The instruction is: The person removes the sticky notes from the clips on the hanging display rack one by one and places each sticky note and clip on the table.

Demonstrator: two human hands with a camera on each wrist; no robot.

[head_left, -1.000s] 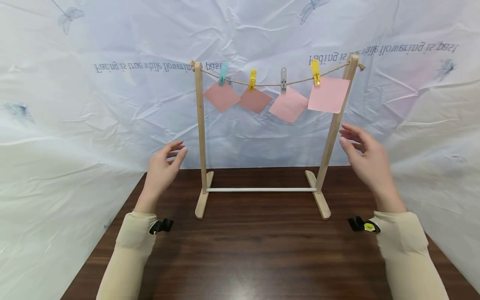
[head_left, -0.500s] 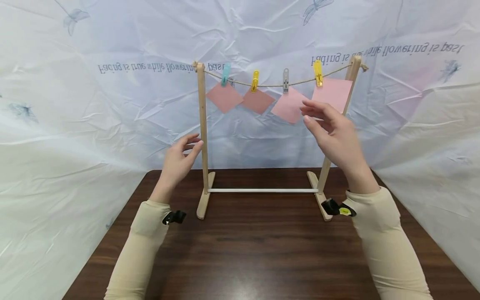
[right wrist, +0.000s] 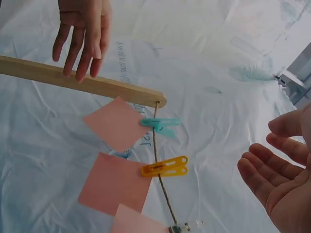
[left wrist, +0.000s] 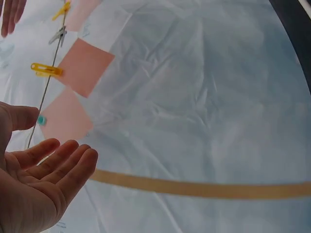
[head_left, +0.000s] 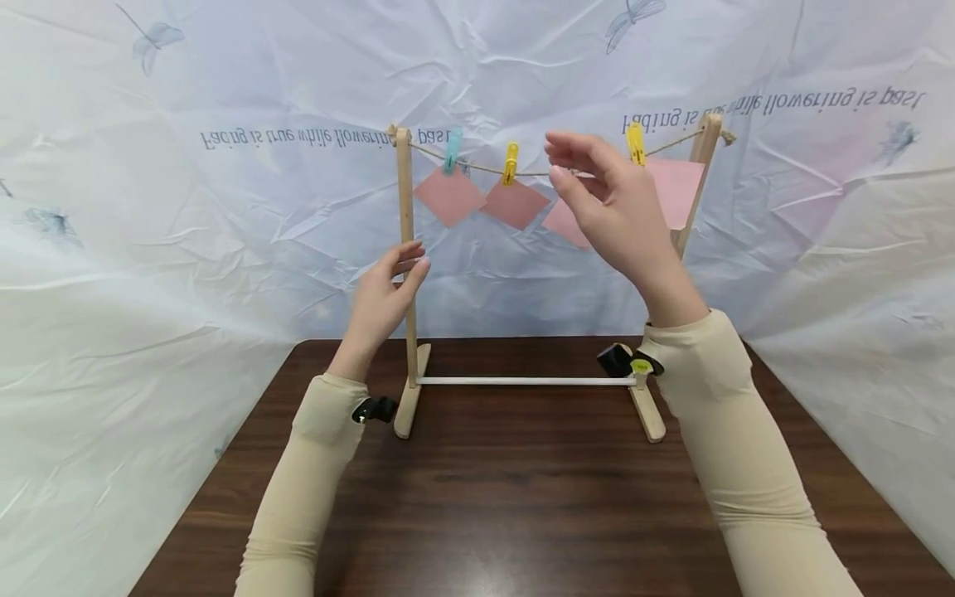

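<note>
My right hand [head_left: 608,195] is raised in front of the string, fingers loosely bent and holding nothing. It covers the grey clothespin and part of a pink paper [head_left: 569,224] in the head view; the grey clothespin [left wrist: 57,35] shows in the left wrist view. Beside the stand's left post [head_left: 406,199], my left hand [head_left: 384,290] hangs relaxed with nothing in it. From the string [head_left: 427,152] hang pink paper squares: one under a teal clothespin [head_left: 453,151], another under a yellow clothespin [head_left: 511,164]. At the right, a second yellow clothespin [head_left: 636,144] holds a lighter square [head_left: 677,191].
The wooden stand has two feet [head_left: 407,406] on a dark wood table [head_left: 492,481], joined low down by a white rod [head_left: 522,381]. Printed plastic sheeting [head_left: 149,249] surrounds the table at the back and sides. The right post [head_left: 705,157] leans outward.
The right hand has moved left and up from beside the right post to the grey clothespin's place. My left hand has risen and shifted right, now overlapping the left post.
</note>
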